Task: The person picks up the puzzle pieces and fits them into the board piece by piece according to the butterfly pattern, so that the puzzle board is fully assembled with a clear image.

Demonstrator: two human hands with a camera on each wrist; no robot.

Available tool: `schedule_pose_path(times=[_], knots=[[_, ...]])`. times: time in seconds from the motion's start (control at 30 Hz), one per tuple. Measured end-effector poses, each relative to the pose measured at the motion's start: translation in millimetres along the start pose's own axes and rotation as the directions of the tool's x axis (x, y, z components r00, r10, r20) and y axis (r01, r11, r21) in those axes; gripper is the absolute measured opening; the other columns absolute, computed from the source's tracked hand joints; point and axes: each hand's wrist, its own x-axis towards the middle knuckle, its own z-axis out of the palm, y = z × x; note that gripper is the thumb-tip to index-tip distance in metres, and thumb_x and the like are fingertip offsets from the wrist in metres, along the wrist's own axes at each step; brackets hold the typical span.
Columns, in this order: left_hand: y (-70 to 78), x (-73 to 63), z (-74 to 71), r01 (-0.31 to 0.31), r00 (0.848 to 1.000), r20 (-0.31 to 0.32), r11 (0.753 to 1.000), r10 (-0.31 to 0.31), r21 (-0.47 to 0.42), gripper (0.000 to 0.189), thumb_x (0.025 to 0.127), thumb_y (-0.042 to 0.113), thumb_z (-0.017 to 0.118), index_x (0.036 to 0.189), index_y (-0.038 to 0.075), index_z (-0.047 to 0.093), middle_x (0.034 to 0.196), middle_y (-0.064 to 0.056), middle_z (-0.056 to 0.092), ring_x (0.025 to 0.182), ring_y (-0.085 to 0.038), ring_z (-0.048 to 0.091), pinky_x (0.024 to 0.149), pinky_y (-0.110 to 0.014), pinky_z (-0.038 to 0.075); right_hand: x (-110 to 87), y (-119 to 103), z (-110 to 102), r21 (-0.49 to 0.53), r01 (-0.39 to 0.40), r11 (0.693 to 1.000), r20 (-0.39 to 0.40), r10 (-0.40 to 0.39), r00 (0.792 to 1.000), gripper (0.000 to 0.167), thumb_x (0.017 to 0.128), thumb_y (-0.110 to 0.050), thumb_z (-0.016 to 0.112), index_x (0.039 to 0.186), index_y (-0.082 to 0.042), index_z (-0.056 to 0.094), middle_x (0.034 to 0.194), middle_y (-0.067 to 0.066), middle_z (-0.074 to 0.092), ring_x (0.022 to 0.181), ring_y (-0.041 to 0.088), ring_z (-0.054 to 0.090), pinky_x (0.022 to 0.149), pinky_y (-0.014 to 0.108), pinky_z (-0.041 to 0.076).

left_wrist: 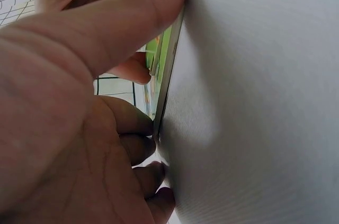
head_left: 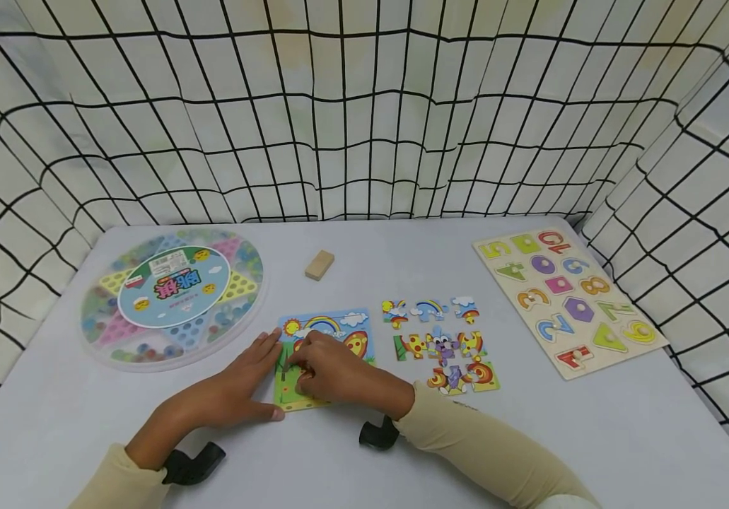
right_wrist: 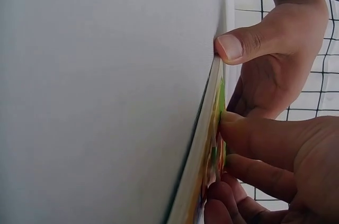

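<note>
A square picture puzzle board (head_left: 300,405) with a sun, a rainbow and green grass lies in front of me. My left hand (head_left: 237,385) rests against its left side, fingers stretched along that edge and the thumb at the lower corner. Over the board's left part, my right hand (head_left: 332,367) pinches a small green puzzle piece (head_left: 286,369) between thumb and fingers. In the left wrist view the piece (left_wrist: 157,57) stands tilted off the board's surface. The right fingers hide much of the board's middle.
Right of the board lie several loose puzzle pieces (head_left: 443,346) in rows. A wooden number board (head_left: 568,304) is at the right, a round game box (head_left: 173,297) at the left. A small wooden block (head_left: 319,265) lies behind. Black netting (head_left: 364,120) surrounds the table.
</note>
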Motion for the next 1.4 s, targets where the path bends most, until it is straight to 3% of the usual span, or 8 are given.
schedule_pose_path(times=[0.47,0.67,0.87,1.1,1.4], knots=[[1.3,0.6,-1.5,0.015,1.0,0.005,1.0,-0.015,0.002,0.106,0.082,0.048,0.074,0.153,-0.005,0.015,0.162,-0.016,-0.001,0.145,-0.04,-0.006,0.112,-0.062,0.012,-1.4,1,1,-0.037,0.008,0.999,-0.005,-0.008,1.0,0.034,0.084,-0.01,0.075,0.118,-0.005,0.071,0.092,-0.003,0.059,0.081,0.004,0.045,0.062,0.013,0.038],[1.7,0.3,-1.1,0.025,1.0,0.005,1.0,-0.025,-0.002,0.106,0.082,0.048,0.075,0.153,-0.005,0.016,0.162,-0.015,0.0,0.146,-0.04,-0.005,0.112,-0.062,0.012,-1.7,5,-1,0.058,-0.017,0.998,0.007,0.017,1.0,0.03,0.088,-0.011,0.073,0.117,-0.005,0.071,0.094,-0.005,0.061,0.082,0.003,0.048,0.064,0.013,0.042],[1.6,-0.3,0.4,0.037,0.999,0.0,0.999,-0.037,-0.001,0.106,0.081,0.047,0.075,0.153,-0.004,0.017,0.162,-0.015,0.0,0.146,-0.04,-0.005,0.111,-0.061,0.013,-6.4,11,-7,0.155,-0.022,0.988,-0.054,0.031,0.998,0.02,0.09,-0.006,0.068,0.109,-0.007,0.075,0.094,-0.008,0.065,0.085,0.0,0.053,0.069,0.013,0.046],[1.6,-0.6,1.6,0.033,0.999,-0.01,0.999,-0.033,0.006,0.106,0.081,0.047,0.076,0.152,-0.005,0.017,0.162,-0.016,0.0,0.146,-0.04,-0.004,0.112,-0.061,0.013,-14.8,14,-17,0.236,-0.061,0.97,-0.084,0.082,0.993,0.021,0.091,-0.008,0.068,0.112,-0.006,0.074,0.094,-0.007,0.064,0.081,0.001,0.054,0.065,0.016,0.048],[0.1,0.5,2.9,0.044,0.999,-0.015,0.999,-0.044,0.021,0.106,0.081,0.047,0.076,0.153,-0.004,0.018,0.162,-0.015,0.0,0.146,-0.039,-0.004,0.112,-0.06,0.013,-29.5,28,-28,0.274,-0.003,0.962,-0.143,0.044,0.989,0.019,0.091,-0.005,0.068,0.109,-0.002,0.073,0.097,0.001,0.067,0.082,0.006,0.056,0.07,0.019,0.05]])
